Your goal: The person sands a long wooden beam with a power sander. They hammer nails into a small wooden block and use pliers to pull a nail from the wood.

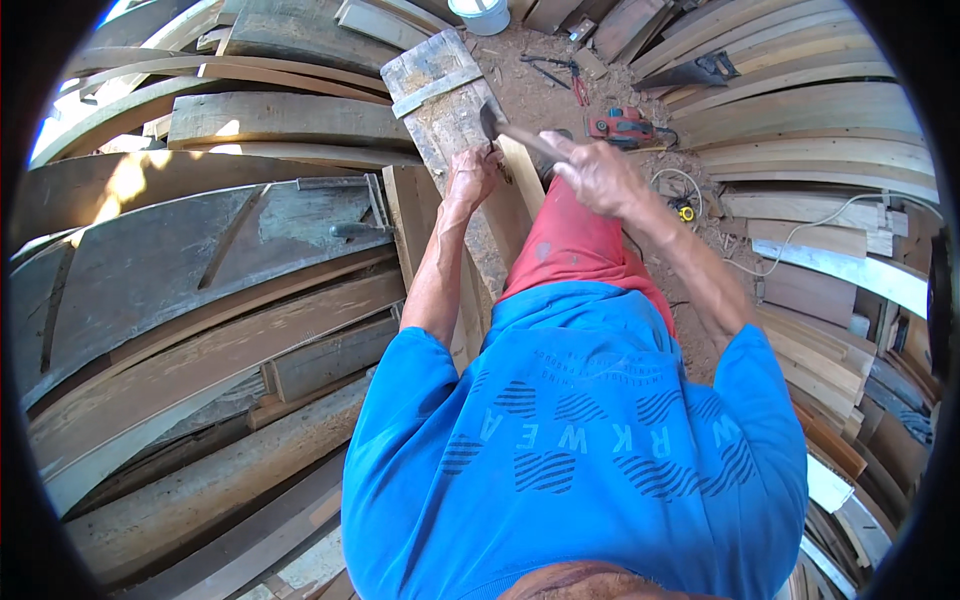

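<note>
My right hand (pixel 604 178) is wrapped round the wooden handle of a hammer (pixel 533 139). The hammer's dark head hangs just above and beyond my left hand (pixel 472 176), apart from it as far as I can see. My left fingers are closed low over a wooden beam (pixel 507 218), pinching something small and dark that I cannot make out. Under the beam lies a worn, pale wooden bench board (pixel 428 72) with a batten across its far end. My red-clad leg (pixel 570 235) is against the beam's right side.
Planks (pixel 290 125) are stacked along the left, and more timber (pixel 800 110) lines the right. On the dusty floor lie a red power tool (pixel 625 128), pincers (pixel 578 83), and a yellow tape measure (pixel 686 213). A handsaw (pixel 702 72) rests on the right-hand boards; a white bucket (pixel 482 14) stands far off.
</note>
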A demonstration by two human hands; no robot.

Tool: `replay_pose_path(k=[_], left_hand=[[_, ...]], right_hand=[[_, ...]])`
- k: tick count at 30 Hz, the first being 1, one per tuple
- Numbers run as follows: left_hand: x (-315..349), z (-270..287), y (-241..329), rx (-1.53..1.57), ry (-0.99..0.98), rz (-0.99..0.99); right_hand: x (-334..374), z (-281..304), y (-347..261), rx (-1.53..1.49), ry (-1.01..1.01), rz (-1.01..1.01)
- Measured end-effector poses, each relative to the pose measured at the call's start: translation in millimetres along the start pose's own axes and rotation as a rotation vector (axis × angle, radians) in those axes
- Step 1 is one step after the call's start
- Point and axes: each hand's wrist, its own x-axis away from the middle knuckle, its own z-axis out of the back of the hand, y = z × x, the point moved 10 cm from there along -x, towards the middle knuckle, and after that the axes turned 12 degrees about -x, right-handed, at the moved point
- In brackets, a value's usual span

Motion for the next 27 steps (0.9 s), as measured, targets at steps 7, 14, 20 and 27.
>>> replay_pose_path(k=[7, 14, 20, 27], left_hand=[[-1, -1, 6, -0.024, -0.007, -0.028], [-6, 34, 17, 0.090, 0.125, 0.050], [-24, 12, -6, 0.010, 0.057, 0.118], [-22, -8, -27, 0.236, -0.012, 0.335]], right_hand=[[14, 12, -8, -0.148, 0.326, 0.277], [19, 8, 7, -0.313, 0.228, 0.026], [38, -27, 65, -0.686, 0.184, -0.275], [55, -24, 75, -0.714, 0.206, -0.271]])
